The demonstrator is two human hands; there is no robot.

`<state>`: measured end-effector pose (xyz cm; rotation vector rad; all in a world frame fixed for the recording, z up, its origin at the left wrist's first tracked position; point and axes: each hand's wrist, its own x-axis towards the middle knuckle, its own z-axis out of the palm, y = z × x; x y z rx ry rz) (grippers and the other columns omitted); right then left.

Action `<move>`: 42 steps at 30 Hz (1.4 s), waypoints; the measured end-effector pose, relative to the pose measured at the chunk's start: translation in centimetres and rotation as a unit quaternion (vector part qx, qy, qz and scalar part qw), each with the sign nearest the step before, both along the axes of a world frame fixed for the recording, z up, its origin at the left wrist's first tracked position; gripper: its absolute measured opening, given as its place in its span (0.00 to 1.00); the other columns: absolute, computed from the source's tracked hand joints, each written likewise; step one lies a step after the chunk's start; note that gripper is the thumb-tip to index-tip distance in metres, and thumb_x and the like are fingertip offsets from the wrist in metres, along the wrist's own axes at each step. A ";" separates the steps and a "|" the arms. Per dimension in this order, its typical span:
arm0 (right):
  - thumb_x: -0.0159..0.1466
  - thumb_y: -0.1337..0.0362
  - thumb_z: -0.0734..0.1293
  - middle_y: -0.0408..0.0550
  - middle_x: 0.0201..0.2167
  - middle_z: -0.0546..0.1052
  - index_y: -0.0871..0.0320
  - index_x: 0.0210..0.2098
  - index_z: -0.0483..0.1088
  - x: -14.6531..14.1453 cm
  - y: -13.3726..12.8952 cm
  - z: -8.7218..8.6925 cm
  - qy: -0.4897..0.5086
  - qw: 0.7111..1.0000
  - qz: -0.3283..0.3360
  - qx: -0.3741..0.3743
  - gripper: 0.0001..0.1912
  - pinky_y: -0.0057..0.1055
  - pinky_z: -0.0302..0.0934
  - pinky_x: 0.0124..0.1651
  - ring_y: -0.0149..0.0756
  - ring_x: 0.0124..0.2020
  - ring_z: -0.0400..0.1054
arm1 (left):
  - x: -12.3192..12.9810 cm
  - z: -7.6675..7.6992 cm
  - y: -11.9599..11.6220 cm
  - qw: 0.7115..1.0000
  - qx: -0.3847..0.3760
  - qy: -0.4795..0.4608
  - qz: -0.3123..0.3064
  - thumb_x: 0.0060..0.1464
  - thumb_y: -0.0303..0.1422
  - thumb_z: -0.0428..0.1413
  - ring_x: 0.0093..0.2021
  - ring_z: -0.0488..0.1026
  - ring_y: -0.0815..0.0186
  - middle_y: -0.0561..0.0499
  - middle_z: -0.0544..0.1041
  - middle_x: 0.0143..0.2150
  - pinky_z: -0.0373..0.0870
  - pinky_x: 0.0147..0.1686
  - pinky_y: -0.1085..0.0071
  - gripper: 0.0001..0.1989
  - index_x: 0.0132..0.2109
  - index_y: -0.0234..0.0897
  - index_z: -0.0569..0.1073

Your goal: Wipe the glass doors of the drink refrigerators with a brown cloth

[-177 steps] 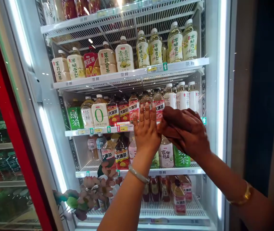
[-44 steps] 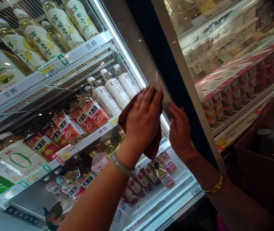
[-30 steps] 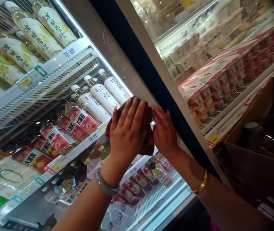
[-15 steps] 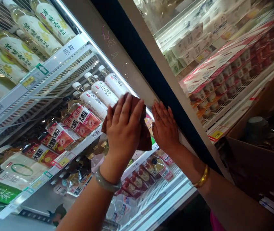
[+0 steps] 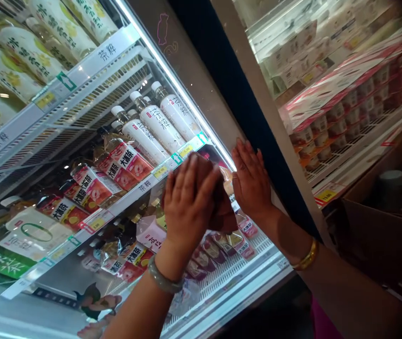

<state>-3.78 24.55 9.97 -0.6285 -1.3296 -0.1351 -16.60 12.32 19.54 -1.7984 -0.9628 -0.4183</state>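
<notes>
My left hand (image 5: 188, 207), with a grey-green bangle (image 5: 164, 278) at the wrist, presses a dark brown cloth (image 5: 224, 209) flat on the glass door of a lit drinks cooler. Its fingers lie over the cloth, slightly blurred. To the right, my right hand (image 5: 252, 181), wearing a gold bangle (image 5: 308, 256), rests on the door frame (image 5: 204, 89) with fingers stretched out and nothing held. Behind the glass, white-labelled bottles (image 5: 162, 125) stand on the middle shelf, just above the cloth. Part of the lower shelf is hidden by my left hand and the cloth.
Larger bottles (image 5: 24, 49) fill the upper left shelf, and red-labelled tea bottles (image 5: 130, 160) stand lower. A second cooler at right holds stacked yogurt cups (image 5: 338, 125). Before it is a cardboard box (image 5: 366, 221). A dark blue strip (image 5: 222, 61) separates the coolers.
My left hand and the cloth have slid down the glass, baring price tags on the shelf edge. My right hand stays on the frame. The whole view has shifted a little.
</notes>
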 end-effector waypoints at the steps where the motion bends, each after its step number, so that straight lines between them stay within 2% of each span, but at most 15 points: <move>1: 0.77 0.66 0.56 0.53 0.78 0.57 0.49 0.81 0.40 -0.1 -0.1 0.0 0.001 1.000 -0.002 -0.001 0.36 0.56 0.43 0.82 0.41 0.81 0.44 | 0.3 0.3 0.2 0.999 0.023 -0.031 0.002 0.69 0.31 0.55 0.80 0.57 0.52 0.42 0.59 0.80 0.51 0.78 0.49 0.29 0.74 0.49 0.66; 3: 0.77 0.66 0.56 0.53 0.78 0.56 0.49 0.81 0.39 -0.5 -0.5 -0.1 -0.002 1.000 -0.008 -0.003 0.37 0.56 0.40 0.83 0.40 0.81 0.43 | 0.9 -0.7 0.3 0.997 0.038 -0.067 -0.003 0.69 0.32 0.55 0.81 0.54 0.51 0.42 0.57 0.81 0.48 0.79 0.47 0.27 0.72 0.47 0.69; 7: 0.78 0.65 0.56 0.46 0.77 0.60 0.45 0.80 0.39 -1.2 -1.6 -0.8 -0.042 0.999 -0.001 0.012 0.35 0.50 0.34 0.84 0.34 0.80 0.45 | 0.4 -5.9 -0.5 0.998 -0.015 -0.062 -0.017 0.66 0.48 0.59 0.82 0.49 0.45 0.37 0.52 0.82 0.47 0.78 0.40 0.27 0.66 0.42 0.74; 9: 0.78 0.66 0.56 0.45 0.75 0.64 0.45 0.80 0.43 -1.6 -2.4 -1.0 -0.062 0.998 0.016 0.028 0.34 0.48 0.33 0.85 0.32 0.80 0.47 | -0.9 -7.1 -1.2 0.998 -0.008 -0.057 -0.025 0.64 0.49 0.63 0.82 0.48 0.45 0.38 0.50 0.83 0.48 0.78 0.41 0.25 0.61 0.42 0.75; 12: 0.77 0.67 0.57 0.45 0.73 0.67 0.47 0.78 0.49 -2.1 -3.5 -0.9 -0.070 0.995 0.043 0.051 0.32 0.47 0.34 0.84 0.30 0.79 0.48 | -2.7 -5.7 -2.1 0.998 0.030 -0.057 -0.029 0.63 0.37 0.66 0.81 0.51 0.50 0.44 0.50 0.83 0.44 0.80 0.44 0.15 0.54 0.44 0.75; 14: 0.77 0.65 0.58 0.46 0.73 0.67 0.50 0.77 0.52 -2.6 -4.1 -0.9 -0.087 0.993 0.053 0.064 0.31 0.48 0.34 0.84 0.32 0.79 0.49 | -3.0 -4.3 -2.7 0.993 0.060 -0.105 -0.013 0.63 0.30 0.64 0.81 0.53 0.52 0.44 0.52 0.83 0.45 0.80 0.44 0.15 0.55 0.44 0.74; 16: 0.77 0.65 0.59 0.48 0.73 0.67 0.51 0.77 0.52 -3.1 -4.4 -0.9 -0.098 0.991 0.050 0.072 0.31 0.49 0.32 0.84 0.33 0.79 0.50 | -2.4 -4.4 -3.2 0.981 0.084 -0.173 0.012 0.64 0.26 0.61 0.81 0.52 0.53 0.41 0.53 0.82 0.48 0.79 0.45 0.17 0.58 0.42 0.73; 19: 0.76 0.66 0.59 0.45 0.73 0.66 0.50 0.79 0.48 -3.5 -4.5 -1.1 -0.090 0.992 0.041 0.079 0.34 0.47 0.31 0.85 0.31 0.79 0.50 | -0.8 -8.1 -3.6 0.976 0.064 -0.207 0.030 0.65 0.26 0.59 0.82 0.50 0.52 0.39 0.57 0.81 0.42 0.80 0.45 0.22 0.64 0.40 0.72; 23: 0.76 0.60 0.63 0.44 0.74 0.64 0.49 0.79 0.45 -3.5 -4.2 -1.4 -0.100 0.991 0.037 0.085 0.37 0.44 0.33 0.85 0.31 0.79 0.49 | -0.6 -13.4 -4.0 0.980 0.023 -0.193 0.037 0.65 0.30 0.61 0.83 0.45 0.50 0.38 0.49 0.83 0.39 0.80 0.47 0.34 0.75 0.40 0.63; 25: 0.76 0.61 0.62 0.45 0.74 0.65 0.48 0.80 0.44 -3.5 -4.2 -1.4 -0.102 0.991 0.030 0.083 0.37 0.48 0.36 0.85 0.34 0.79 0.50 | -1.6 -13.1 -4.4 0.980 0.017 -0.193 0.038 0.64 0.32 0.62 0.83 0.45 0.50 0.39 0.48 0.83 0.37 0.80 0.46 0.40 0.78 0.43 0.57; 29: 0.76 0.69 0.58 0.44 0.73 0.67 0.45 0.79 0.45 -3.9 -4.2 -1.3 -0.097 0.992 0.003 0.080 0.36 0.51 0.37 0.84 0.35 0.78 0.53 | -3.3 -9.6 -5.0 0.965 0.069 -0.250 0.039 0.63 0.31 0.61 0.83 0.42 0.50 0.41 0.44 0.84 0.36 0.80 0.45 0.48 0.81 0.43 0.44; 32: 0.76 0.69 0.57 0.43 0.73 0.66 0.44 0.79 0.45 -3.9 -4.0 -1.6 -0.097 0.992 -0.007 0.081 0.36 0.52 0.38 0.84 0.35 0.78 0.52 | -2.2 -9.8 -4.5 0.953 0.102 -0.285 0.034 0.60 0.30 0.60 0.83 0.43 0.52 0.40 0.44 0.84 0.41 0.81 0.49 0.53 0.82 0.37 0.35; 37: 0.78 0.60 0.57 0.38 0.76 0.61 0.39 0.79 0.44 -3.1 -3.5 -2.1 -0.131 0.988 -0.006 0.086 0.33 0.50 0.41 0.84 0.36 0.79 0.50 | 0.0 -12.7 -3.9 0.967 0.007 -0.254 -0.023 0.65 0.22 0.49 0.81 0.54 0.57 0.40 0.66 0.77 0.52 0.79 0.52 0.40 0.81 0.36 0.49; 40: 0.76 0.67 0.58 0.39 0.78 0.58 0.42 0.79 0.46 -2.9 -3.4 -2.1 -0.140 0.985 -0.005 0.097 0.35 0.50 0.41 0.83 0.35 0.80 0.47 | -2.1 -10.5 -5.4 0.963 0.058 -0.262 -0.018 0.64 0.20 0.49 0.79 0.57 0.59 0.44 0.71 0.74 0.54 0.79 0.54 0.39 0.79 0.41 0.54; 42: 0.74 0.69 0.58 0.40 0.78 0.57 0.43 0.79 0.46 -3.0 -3.5 -2.1 -0.137 0.985 -0.003 0.101 0.37 0.51 0.41 0.83 0.35 0.80 0.46 | -3.9 -8.6 -6.6 0.951 0.130 -0.281 0.017 0.62 0.20 0.50 0.81 0.55 0.57 0.44 0.67 0.76 0.51 0.79 0.51 0.41 0.79 0.42 0.55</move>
